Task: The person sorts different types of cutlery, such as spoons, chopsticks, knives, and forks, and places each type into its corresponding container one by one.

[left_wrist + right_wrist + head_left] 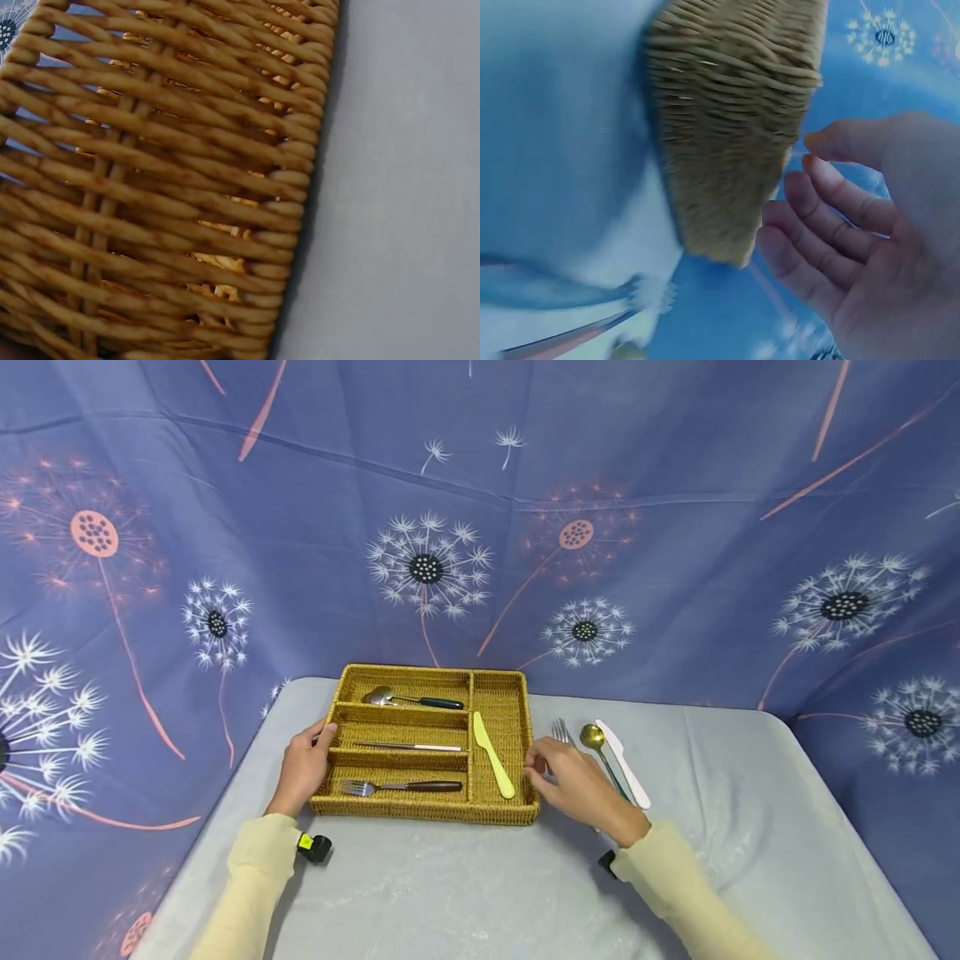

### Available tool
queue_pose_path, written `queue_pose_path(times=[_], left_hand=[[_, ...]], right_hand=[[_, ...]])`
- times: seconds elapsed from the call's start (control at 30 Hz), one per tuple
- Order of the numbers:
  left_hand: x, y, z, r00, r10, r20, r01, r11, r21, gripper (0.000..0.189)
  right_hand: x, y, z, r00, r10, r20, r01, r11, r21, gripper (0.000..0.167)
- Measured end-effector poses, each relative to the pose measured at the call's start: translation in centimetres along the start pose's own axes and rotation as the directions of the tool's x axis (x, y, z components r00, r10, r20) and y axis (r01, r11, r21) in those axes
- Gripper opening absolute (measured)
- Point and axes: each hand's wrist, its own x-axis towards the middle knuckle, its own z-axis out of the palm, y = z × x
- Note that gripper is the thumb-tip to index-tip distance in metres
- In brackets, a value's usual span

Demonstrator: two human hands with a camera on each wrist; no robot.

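A woven cutlery tray (426,811) lies on the table. My left hand (303,766) holds its left side, thumb at the rim; the left wrist view shows mostly the woven wall (165,187). My right hand (573,781) hovers by the right rim, fingers loosely bent and empty, apart from the wall (720,142) in the right wrist view. A yellow knife (492,756) slants in the tray's right compartment. The left compartments hold a green-handled spoon (438,702), a thin metal utensil (412,747) and a dark-handled fork (420,787).
Right of the tray, on the pale tablecloth (465,893), lie a fork (561,731) partly hidden by my right hand, a gold spoon (592,737) with a dark green handle, and a white knife (626,768). A blue dandelion-patterned curtain (667,552) hangs behind the table.
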Motion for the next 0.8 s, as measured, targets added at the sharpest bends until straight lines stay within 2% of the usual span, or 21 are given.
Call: queue_pose_path(times=[0.13,0.27,0.47,0.6,0.8], left_hand=[[-0.1,-0.1,-0.1,1.0,-0.001,-0.004,0.001,1.0,0.003,0.067],[-0.1,-0.1,-0.1,1.0,0.001,0.001,-0.001,1.0,0.0,0.067],[-0.1,0.0,0.0,1.0,0.01,-0.005,-0.01,1.0,0.003,0.067],[-0.1,0.0,0.0,1.0,0.01,0.001,-0.01,1.0,0.001,0.067],[-0.1,0.2,-0.1,1.0,0.003,0.008,-0.003,1.0,-0.01,0.065]], right_hand=[[-3.4,1.0,-0.1,0.993,0.086,-0.075,-0.086,0.996,0.005,0.014],[-6.4,1.8,-0.6,0.976,0.162,-0.143,-0.163,0.987,0.006,0.017],[-9.7,2.9,-1.3,0.952,0.245,-0.186,-0.247,0.969,0.012,0.016],[-10.5,4.4,-1.9,0.93,0.303,-0.207,-0.311,0.951,-0.003,0.015],[-9.9,7.6,-3.0,0.907,0.365,-0.21,-0.378,0.926,-0.025,0.007]])
